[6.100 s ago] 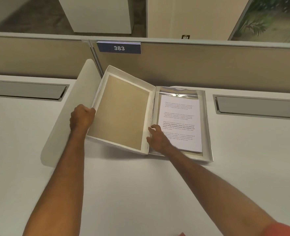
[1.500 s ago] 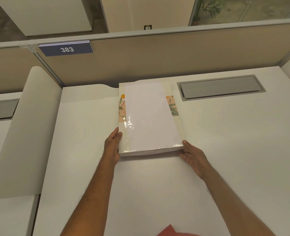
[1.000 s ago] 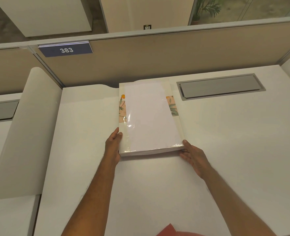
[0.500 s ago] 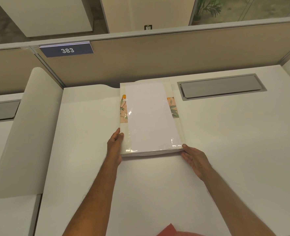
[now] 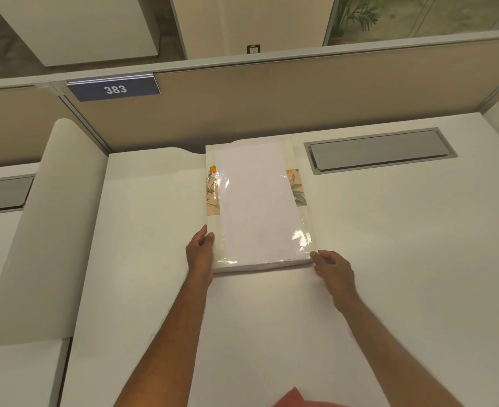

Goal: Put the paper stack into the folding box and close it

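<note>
Glossy and closed, the box (image 5: 260,204) lies flat on the counter (image 5: 389,259), left hand (image 5: 199,254) and right hand (image 5: 333,270) resting open-fingered at its near corners, where its slick wrap could slide if nudged.

We have one view — head-worn, looking forward and down at the table (image 5: 389,259), near, partition (image 5: 301,98) at twelve o'clock.
</note>
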